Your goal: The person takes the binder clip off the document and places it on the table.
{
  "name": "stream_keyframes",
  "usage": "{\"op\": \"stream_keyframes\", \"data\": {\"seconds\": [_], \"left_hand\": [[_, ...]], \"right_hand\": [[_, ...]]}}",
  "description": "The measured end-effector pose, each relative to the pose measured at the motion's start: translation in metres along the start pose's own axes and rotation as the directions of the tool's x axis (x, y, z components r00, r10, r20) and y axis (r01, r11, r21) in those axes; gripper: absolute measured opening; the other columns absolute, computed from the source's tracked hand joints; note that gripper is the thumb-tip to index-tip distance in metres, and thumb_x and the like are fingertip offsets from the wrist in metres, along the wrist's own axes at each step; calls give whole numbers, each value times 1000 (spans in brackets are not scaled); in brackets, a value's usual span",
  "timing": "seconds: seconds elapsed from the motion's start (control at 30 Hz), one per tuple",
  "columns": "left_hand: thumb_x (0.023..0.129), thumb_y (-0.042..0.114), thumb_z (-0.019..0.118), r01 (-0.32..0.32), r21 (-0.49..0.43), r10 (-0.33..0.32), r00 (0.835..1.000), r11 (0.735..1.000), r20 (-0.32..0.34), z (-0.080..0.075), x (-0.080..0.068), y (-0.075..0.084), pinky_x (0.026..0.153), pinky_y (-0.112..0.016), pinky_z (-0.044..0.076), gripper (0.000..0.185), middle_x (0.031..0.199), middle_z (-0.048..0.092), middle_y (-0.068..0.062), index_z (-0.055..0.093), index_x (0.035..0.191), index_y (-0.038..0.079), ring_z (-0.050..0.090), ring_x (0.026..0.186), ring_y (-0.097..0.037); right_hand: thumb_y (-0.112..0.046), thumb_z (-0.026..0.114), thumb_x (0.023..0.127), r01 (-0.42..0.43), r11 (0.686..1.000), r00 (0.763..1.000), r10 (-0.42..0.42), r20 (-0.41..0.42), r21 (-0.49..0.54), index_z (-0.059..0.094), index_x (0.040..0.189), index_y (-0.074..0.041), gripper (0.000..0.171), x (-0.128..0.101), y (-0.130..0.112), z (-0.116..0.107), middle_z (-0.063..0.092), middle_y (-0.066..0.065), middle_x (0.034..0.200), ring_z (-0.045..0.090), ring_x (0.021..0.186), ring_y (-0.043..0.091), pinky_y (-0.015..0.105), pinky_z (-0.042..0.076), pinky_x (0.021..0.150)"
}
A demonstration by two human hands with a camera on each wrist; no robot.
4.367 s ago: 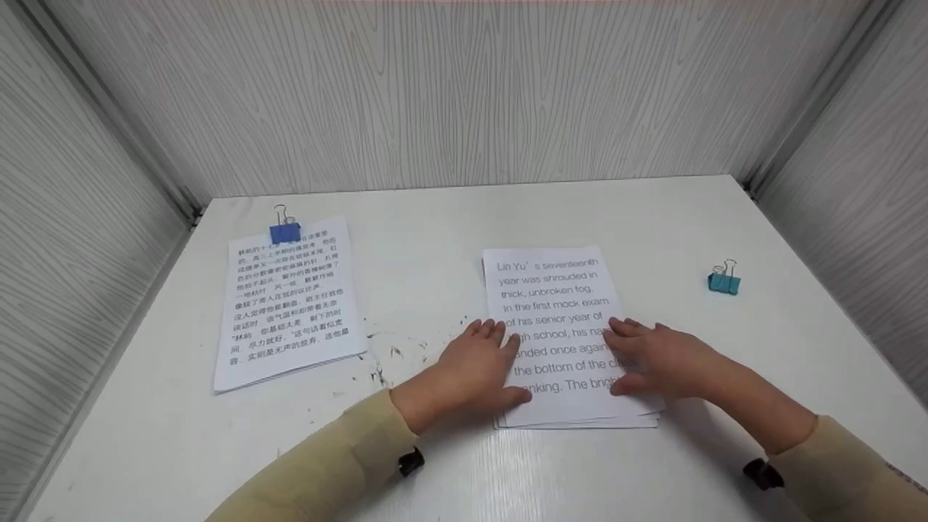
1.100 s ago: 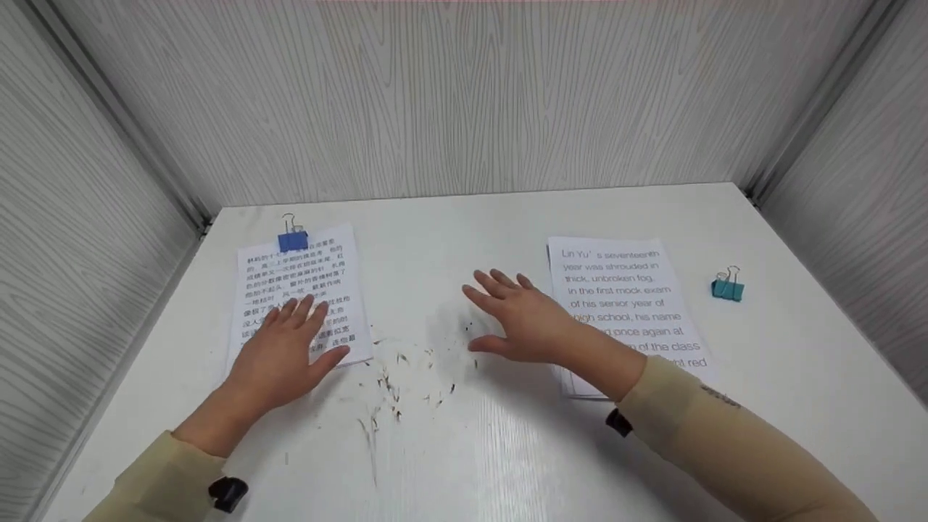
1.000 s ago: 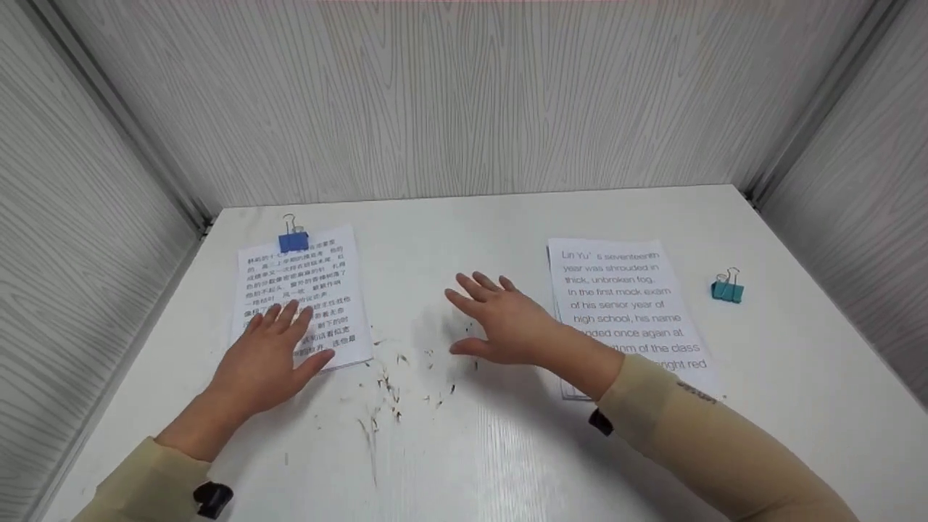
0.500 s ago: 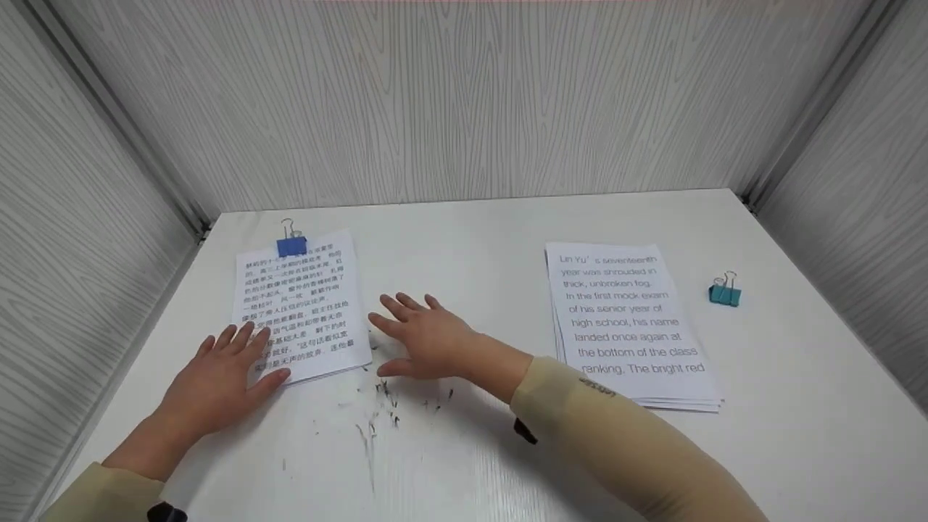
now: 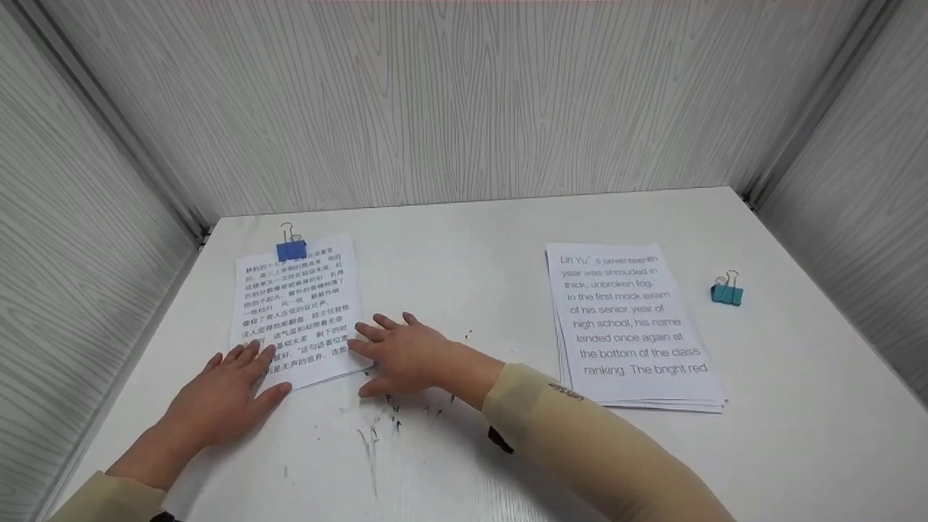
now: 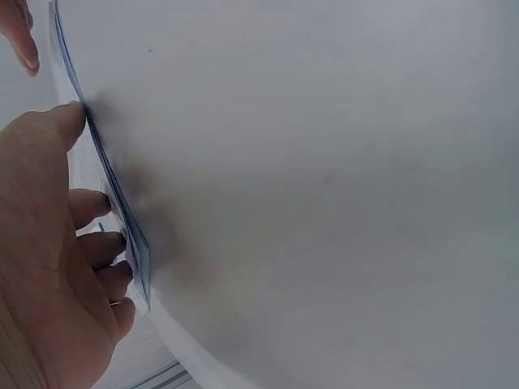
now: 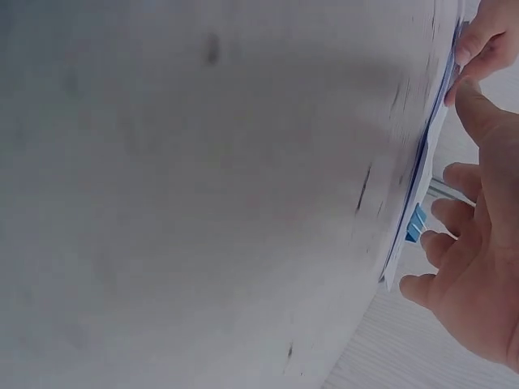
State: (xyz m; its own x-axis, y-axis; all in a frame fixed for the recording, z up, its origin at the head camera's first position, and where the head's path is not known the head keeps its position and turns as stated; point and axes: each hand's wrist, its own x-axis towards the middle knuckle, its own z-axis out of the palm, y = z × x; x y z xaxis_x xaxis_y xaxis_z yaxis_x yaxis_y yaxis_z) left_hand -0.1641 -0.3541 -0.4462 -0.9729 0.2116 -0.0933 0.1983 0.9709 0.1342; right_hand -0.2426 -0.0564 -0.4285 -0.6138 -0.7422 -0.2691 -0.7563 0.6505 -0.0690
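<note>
Fingertips of L hand [image 5: 216,407] lie on clipped stack [image 5: 297,312] at its 7 o'clock corner; L-wrist view has the thumb tip touching the sheet edges. R hand [image 5: 407,357] is at the stack's 4 o'clock side, fingertips over or against the long edge; can't tell if they press. Grip, both: fingers apart & loosely spread, nothing clamped.

Step in hand, I'd judge: steadying/squaring the clipped pages bet. both hands. Next move prob. calls for light, even pressure from each side, w/o rucking the top sheet.

Pose: backs of both hands up. L forearm comes in from 7 o'clock, fingers toward 1, thumb toward 2. R forearm, in sleeve [image 5: 580,435], reaches across from 5 o'clock, fingers toward 10, thumb splayed toward 8.

Further out: blue clip [image 5: 291,251] at the stack's 12, handles up. Stack itself lies at 9 o'clock on table [image 5: 464,268]. English-text stack [image 5: 631,319] at 3 o'clock, no clip on it, sheets uneven at its 6 o'clock edge; teal clip [image 5: 726,294] nr its 2 o'clock, apart from the paper.
</note>
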Motion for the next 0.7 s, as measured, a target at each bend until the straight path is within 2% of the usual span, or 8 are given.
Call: {"op": "stream_keyframes", "data": {"seconds": [0.1,0.33,0.7], "left_hand": [[106,64,50,8,1,-8,1000,1000,20,1,1,0,121,-69,24,89,161,35,-37,41,157,-9,33,149,-57],[106,61,52,4,12,-4,1000,1000,31,0,3,6,120,-67,28,86,158,38,-38,44,155,-10,36,147,-58],[106,55,56,-44,35,43,999,998,33,-3,13,31,121,-64,29,80,157,42,-37,47,154,-9,39,147,-54]], "right_hand": [[-73,49,102,-1,1000,1000,2,30,-11,26,170,-37,80,1,-3,2,17,-13,175,8,163,17,52,14,130],[-70,42,105,-16,999,998,19,61,-49,30,169,-32,75,0,-4,1,22,-11,174,14,163,19,55,17,129],[-65,48,106,-4,1000,1000,4,19,28,36,167,-29,72,-23,18,5,27,-7,173,20,162,23,58,18,128]]}}
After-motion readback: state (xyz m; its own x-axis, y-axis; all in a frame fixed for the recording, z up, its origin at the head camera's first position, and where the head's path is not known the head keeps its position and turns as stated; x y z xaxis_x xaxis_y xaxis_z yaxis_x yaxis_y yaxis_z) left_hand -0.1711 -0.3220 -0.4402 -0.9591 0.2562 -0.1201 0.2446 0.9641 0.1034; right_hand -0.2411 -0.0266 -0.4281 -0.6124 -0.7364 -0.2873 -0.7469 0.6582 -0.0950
